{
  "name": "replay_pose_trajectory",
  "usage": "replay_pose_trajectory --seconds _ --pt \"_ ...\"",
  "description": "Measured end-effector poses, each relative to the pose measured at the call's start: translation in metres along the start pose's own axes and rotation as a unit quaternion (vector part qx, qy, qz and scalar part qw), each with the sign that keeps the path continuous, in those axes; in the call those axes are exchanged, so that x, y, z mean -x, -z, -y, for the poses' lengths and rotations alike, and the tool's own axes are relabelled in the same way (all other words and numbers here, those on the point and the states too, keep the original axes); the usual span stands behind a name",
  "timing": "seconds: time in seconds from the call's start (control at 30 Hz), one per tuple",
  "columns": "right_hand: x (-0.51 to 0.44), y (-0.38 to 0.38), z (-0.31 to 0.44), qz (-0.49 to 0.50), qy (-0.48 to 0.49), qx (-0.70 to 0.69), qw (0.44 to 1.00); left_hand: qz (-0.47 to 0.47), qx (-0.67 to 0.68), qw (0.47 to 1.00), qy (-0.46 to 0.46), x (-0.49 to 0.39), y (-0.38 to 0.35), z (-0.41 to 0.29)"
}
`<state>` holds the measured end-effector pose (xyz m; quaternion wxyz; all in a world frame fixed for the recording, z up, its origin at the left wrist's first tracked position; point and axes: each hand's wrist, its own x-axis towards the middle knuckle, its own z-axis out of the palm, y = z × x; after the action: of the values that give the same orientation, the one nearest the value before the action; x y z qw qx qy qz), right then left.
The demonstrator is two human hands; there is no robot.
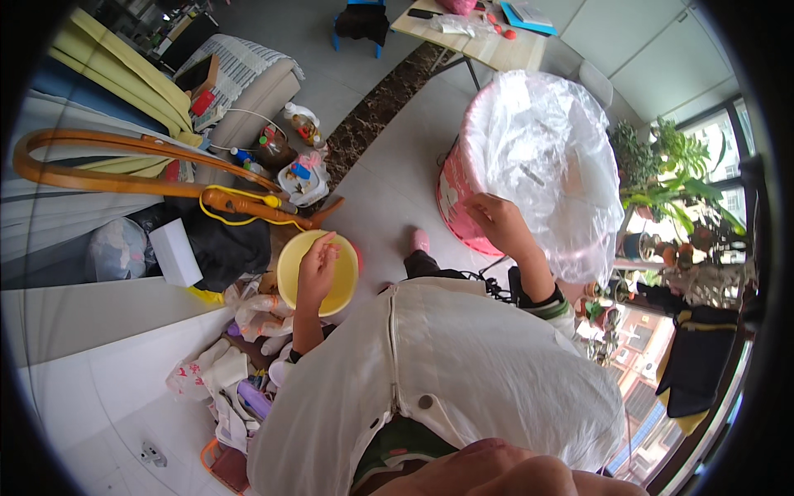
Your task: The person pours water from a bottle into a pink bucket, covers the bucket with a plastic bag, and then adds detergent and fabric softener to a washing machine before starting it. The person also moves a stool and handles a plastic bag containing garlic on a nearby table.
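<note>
My left hand (318, 266) is raised above a yellow plastic bucket (345, 288), its fingers slightly apart and nothing in them. From this angle I cannot tell whether it touches the rim. My right hand (499, 220) is bent at the wrist beside the near left side of a round pink tub (456, 195), fingers curled. Whether those fingertips pinch the tub's edge or the film is unclear. A clear plastic liner (527, 133) covers the tub's inside and hangs over its rim.
A curved wooden frame (111, 186) with a yellow cord (248, 220) extends at left. Bottles (304, 124) and a white tray (304, 186) stand on the floor. Bags (263, 313) lie below the bucket. A table (459, 43) is ahead; potted plants (676, 161) line the window.
</note>
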<state>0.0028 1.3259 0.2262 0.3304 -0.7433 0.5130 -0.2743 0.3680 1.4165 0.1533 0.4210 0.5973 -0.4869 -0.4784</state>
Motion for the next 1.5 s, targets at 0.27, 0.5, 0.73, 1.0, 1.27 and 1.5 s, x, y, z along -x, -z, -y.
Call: replay_pose_trajectory --seconds 0.27,0.5,0.73,1.0,1.27,1.5 --pt "-0.085 0.036 -0.025 -0.064 -0.025 -0.044 0.997 0.043 -0.075 0.995 -0.050 -0.134 -0.034 -0.055" --pt "-0.155 0.034 -0.040 -0.050 -0.032 -0.074 0.995 0.064 -0.089 0.992 -0.065 -0.204 -0.034 -0.082" --pt "-0.231 0.028 -0.048 -0.054 -0.084 -0.056 0.993 0.074 -0.132 0.983 -0.108 -0.325 0.002 -0.087" --pt "-0.275 0.008 -0.143 -0.005 -0.289 -0.237 0.927 0.185 -0.103 0.975 -0.065 -0.480 0.030 -0.093" --pt "-0.237 -0.060 -0.179 0.086 -0.423 -0.170 0.886 0.311 -0.143 0.939 -0.036 -0.578 0.004 -0.074" --pt "-0.258 -0.112 -0.161 0.031 -0.392 -0.168 0.904 0.402 -0.162 0.900 -0.042 -0.602 -0.035 -0.076"
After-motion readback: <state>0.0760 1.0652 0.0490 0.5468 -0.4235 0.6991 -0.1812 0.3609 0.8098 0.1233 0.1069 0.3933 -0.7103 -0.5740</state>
